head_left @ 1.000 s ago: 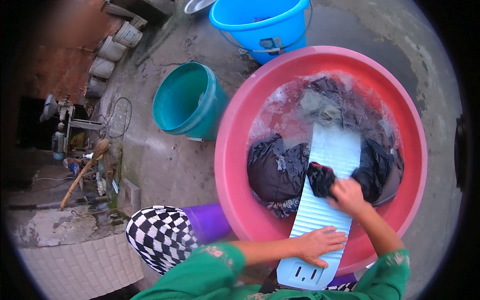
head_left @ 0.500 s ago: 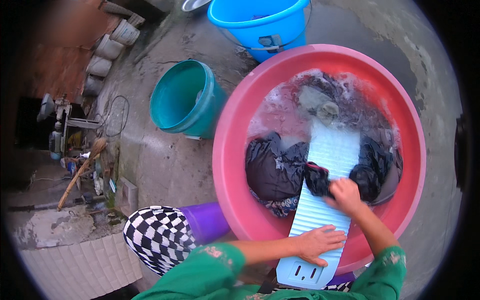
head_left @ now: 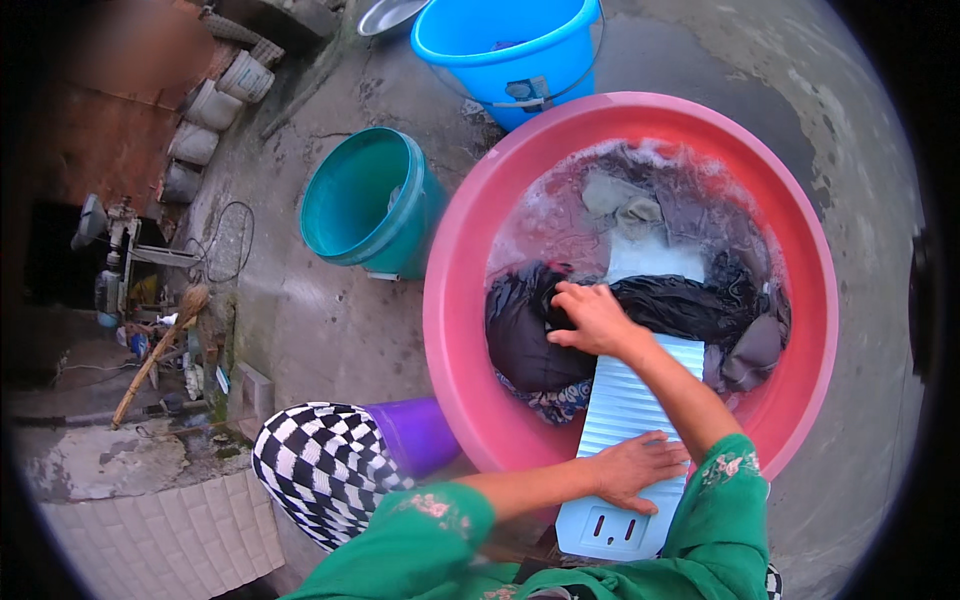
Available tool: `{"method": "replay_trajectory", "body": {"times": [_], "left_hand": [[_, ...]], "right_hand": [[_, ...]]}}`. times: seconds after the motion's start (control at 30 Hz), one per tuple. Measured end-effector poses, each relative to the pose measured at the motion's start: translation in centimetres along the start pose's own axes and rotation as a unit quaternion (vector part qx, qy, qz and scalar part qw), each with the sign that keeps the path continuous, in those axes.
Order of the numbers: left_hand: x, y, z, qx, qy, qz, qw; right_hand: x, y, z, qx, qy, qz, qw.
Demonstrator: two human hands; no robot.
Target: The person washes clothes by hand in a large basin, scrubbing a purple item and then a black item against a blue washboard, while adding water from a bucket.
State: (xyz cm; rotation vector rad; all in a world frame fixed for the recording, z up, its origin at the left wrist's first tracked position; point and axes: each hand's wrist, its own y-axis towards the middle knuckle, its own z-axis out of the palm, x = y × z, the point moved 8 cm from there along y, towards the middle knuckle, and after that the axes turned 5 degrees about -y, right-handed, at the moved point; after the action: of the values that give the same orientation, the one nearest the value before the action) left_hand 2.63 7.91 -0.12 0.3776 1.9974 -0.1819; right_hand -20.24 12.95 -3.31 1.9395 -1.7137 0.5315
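Observation:
A wide pink basin (head_left: 455, 300) holds soapy water and several dark garments. A pale blue ribbed washboard (head_left: 630, 400) leans from the basin's near rim into the water. My right hand (head_left: 595, 320) reaches over the board's upper left side, fingers curled on a black garment (head_left: 690, 305) stretched across the board. My left hand (head_left: 635, 470) lies flat on the board's lower end, fingers spread, near the rim. Grey cloth (head_left: 625, 205) floats at the far side of the basin.
A teal bucket (head_left: 365, 205) stands left of the basin and a blue bucket (head_left: 510, 45) beyond it, on wet concrete. A purple stool (head_left: 415, 435) and my checkered knee (head_left: 320, 465) are at the near left. Clutter and a stick lie far left.
My right hand has moved from the board's right side up and to the left, and the black garment now lies spread across the board. My left hand stays on the board's lower end.

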Motion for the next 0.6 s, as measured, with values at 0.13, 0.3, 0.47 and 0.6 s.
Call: {"method": "replay_trajectory", "body": {"times": [0.13, 0.3, 0.47, 0.6], "left_hand": [[-0.1, 0.3, -0.8, -0.004, -0.001, -0.001, 1.000], [-0.1, -0.3, -0.5, -0.002, -0.002, -0.026, 1.000], [-0.5, 0.2, -0.6, -0.013, -0.010, -0.010, 1.000], [-1.0, 0.1, -1.1, -0.012, -0.004, -0.002, 1.000]], "right_hand": [[-8.9, -6.4, -5.8, -0.027, -0.155, 0.112, 0.981], [-1.0, -13.6, -4.4, 0.032, -0.099, 0.021, 0.994], [-7.1, -10.1, -5.3, -0.092, -0.164, 0.034, 0.982], [-15.5, -5.4, -5.7, -0.069, -0.225, 0.284, 0.929]]}}
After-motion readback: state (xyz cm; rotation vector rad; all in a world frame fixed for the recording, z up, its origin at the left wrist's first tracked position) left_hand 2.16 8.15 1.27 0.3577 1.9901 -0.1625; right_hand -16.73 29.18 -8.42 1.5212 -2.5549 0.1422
